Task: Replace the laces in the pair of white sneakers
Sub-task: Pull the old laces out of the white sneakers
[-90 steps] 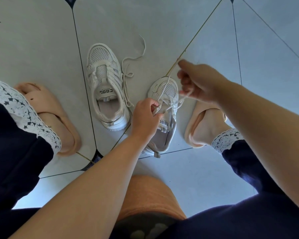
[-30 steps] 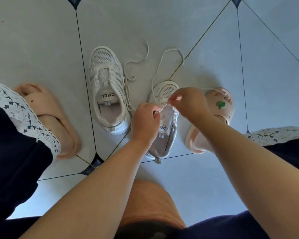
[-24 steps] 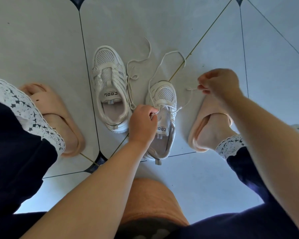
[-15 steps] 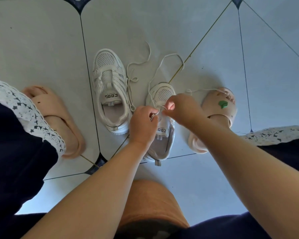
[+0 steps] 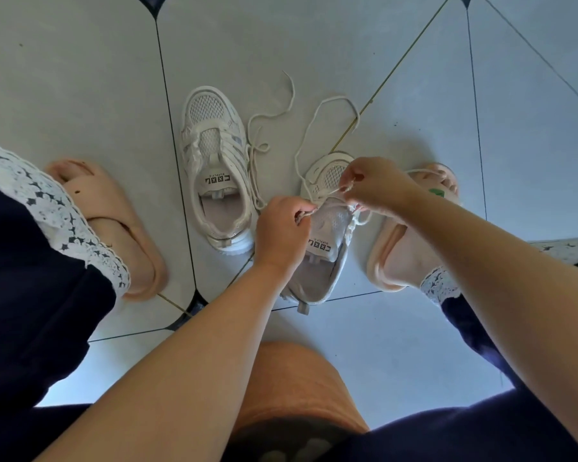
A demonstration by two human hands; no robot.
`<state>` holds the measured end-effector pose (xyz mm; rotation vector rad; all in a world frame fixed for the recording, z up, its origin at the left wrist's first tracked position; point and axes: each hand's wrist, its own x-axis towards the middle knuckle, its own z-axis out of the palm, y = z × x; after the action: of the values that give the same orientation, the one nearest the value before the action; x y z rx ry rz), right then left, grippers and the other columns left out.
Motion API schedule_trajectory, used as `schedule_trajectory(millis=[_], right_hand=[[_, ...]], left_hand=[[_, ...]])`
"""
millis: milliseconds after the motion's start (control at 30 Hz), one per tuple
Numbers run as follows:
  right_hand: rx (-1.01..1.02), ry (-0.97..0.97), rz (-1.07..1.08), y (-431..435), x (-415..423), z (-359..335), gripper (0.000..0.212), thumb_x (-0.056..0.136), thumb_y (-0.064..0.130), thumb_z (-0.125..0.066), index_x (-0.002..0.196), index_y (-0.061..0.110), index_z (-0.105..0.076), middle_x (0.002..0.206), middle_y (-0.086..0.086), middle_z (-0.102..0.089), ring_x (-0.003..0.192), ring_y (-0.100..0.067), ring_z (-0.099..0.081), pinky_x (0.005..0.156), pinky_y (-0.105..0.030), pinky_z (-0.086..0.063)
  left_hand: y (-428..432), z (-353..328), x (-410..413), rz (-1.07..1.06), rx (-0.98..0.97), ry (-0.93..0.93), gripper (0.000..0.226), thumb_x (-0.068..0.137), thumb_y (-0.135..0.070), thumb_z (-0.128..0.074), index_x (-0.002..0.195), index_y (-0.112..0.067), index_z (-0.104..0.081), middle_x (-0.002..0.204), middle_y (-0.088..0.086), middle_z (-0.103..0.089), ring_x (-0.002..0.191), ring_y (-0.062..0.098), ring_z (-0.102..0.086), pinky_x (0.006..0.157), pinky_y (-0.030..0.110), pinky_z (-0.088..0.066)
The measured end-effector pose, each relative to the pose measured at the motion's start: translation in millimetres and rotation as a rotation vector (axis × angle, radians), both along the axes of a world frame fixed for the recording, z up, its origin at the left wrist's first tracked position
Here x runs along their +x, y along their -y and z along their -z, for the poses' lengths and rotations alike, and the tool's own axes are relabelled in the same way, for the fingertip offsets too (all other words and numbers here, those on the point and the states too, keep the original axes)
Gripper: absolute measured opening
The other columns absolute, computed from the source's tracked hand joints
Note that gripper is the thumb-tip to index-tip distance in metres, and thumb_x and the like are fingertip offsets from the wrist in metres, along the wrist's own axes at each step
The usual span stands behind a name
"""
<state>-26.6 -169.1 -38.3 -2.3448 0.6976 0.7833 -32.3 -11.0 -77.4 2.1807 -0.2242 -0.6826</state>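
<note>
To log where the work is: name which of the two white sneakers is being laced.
The right-hand sneaker: left hand and right hand both pinch its lace. The other sneaker lies untouched beside it.

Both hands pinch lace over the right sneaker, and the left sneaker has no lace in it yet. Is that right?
Not quite. The head view shows the left sneaker is laced, its lace ends trailing on the floor. The rest holds: the left hand and right hand both pinch the other lace over the right sneaker.
</note>
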Motion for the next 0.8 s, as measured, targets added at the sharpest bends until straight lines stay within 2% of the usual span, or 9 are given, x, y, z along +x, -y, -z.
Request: schedule_trajectory(millis=[33, 100, 233, 300, 367, 467, 600, 700, 800], right_hand=[[-0.105, 0.066, -0.151, 1, 1, 0, 0.019, 0.081, 0.003, -0.057, 0.097, 0.009, -0.065, 0.097, -0.003, -0.061, 0.096, -0.020, -0.057, 0.087, -0.027, -0.042], [-0.192, 0.236, -0.158, 3, 0, 3, 0.017, 0.082, 0.008, -0.059, 0.097, 0.012, -0.066, 0.100, -0.002, -0.064, 0.096, -0.018, -0.058, 0.088, -0.027, -0.043], [0.272, 0.249, 0.597, -9, -9, 4, 0.005, 0.084, 0.014, -0.063, 0.081, 0.011, -0.062, 0.086, -0.007, -0.064, 0.080, -0.019, -0.059, 0.087, -0.038, -0.052], [0.444, 0.129, 0.707, -16, -20, 6, 0.018, 0.089, 0.022, -0.059, 0.075, 0.011, -0.060, 0.082, -0.007, -0.063, 0.080, -0.019, -0.058, 0.090, -0.039, -0.051], [0.429, 0.090, 0.669, -19, -24, 8, 0.023, 0.090, 0.027, -0.056, 0.072, 0.013, -0.060, 0.076, -0.004, -0.062, 0.078, -0.019, -0.059, 0.089, -0.037, -0.052], [0.340, 0.016, 0.667, -8, -13, 5, 0.022, 0.089, 0.020, -0.057, 0.069, 0.010, -0.059, 0.063, -0.006, -0.057, 0.057, -0.014, -0.055, 0.067, -0.029, -0.056], [0.371, -0.153, 0.716, 16, 7, -11, 0.016, 0.083, 0.002, -0.058, 0.068, 0.004, -0.056, 0.053, -0.001, -0.053, 0.031, -0.003, -0.032, 0.036, -0.011, -0.033], [0.239, -0.079, 0.502, 26, 12, -18, 0.015, 0.078, 0.007, -0.069, 0.069, 0.006, -0.057, 0.054, -0.001, -0.050, 0.044, -0.007, -0.042, 0.045, -0.017, -0.038], [0.385, 0.152, 0.564, 19, 2, -14, 0.010, 0.080, 0.015, -0.069, 0.085, 0.013, -0.061, 0.078, 0.002, -0.060, 0.072, -0.008, -0.057, 0.065, -0.018, -0.046]], left_hand=[[0, 0, -2, 0.013, 0.000, -0.003, 0.025, 0.084, -0.001, -0.053, 0.101, -0.013, -0.068, 0.102, 0.003, -0.063, 0.087, 0.001, -0.044, 0.072, -0.005, -0.027], [1, -1, -3, 0.014, -0.007, 0.002, 0.025, 0.084, -0.001, -0.053, 0.101, -0.013, -0.068, 0.101, 0.002, -0.063, 0.086, 0.001, -0.044, 0.072, -0.007, -0.026], [2, -2, 4, -0.059, -0.015, 0.001, 0.025, 0.083, 0.000, -0.054, 0.100, -0.012, -0.068, 0.097, -0.002, -0.059, 0.088, 0.005, -0.048, 0.072, 0.000, -0.030], [2, -1, 4, -0.071, 0.014, -0.004, 0.024, 0.083, -0.001, -0.054, 0.101, -0.012, -0.068, 0.101, 0.002, -0.061, 0.088, 0.006, -0.049, 0.071, 0.002, -0.030], [1, 1, 3, -0.060, 0.029, 0.006, 0.025, 0.082, -0.001, -0.054, 0.100, -0.011, -0.068, 0.102, 0.005, -0.062, 0.089, 0.009, -0.051, 0.071, 0.001, -0.030], [-1, 2, 4, -0.032, 0.053, 0.021, 0.026, 0.082, -0.001, -0.053, 0.099, -0.011, -0.069, 0.100, 0.005, -0.060, 0.092, 0.014, -0.052, 0.072, 0.009, -0.030], [-1, 1, -1, 0.035, 0.054, 0.036, 0.023, 0.084, -0.003, -0.053, 0.097, -0.012, -0.070, 0.099, 0.005, -0.060, 0.090, 0.011, -0.050, 0.073, 0.009, -0.028], [0, 1, -2, 0.038, 0.035, 0.041, 0.025, 0.084, -0.001, -0.053, 0.099, -0.011, -0.069, 0.101, 0.006, -0.063, 0.091, 0.008, -0.050, 0.074, 0.008, -0.028], [1, 2, 1, 0.009, 0.027, 0.029, 0.027, 0.082, -0.001, -0.053, 0.101, -0.012, -0.069, 0.102, 0.005, -0.065, 0.089, 0.002, -0.046, 0.075, 0.006, -0.028]])
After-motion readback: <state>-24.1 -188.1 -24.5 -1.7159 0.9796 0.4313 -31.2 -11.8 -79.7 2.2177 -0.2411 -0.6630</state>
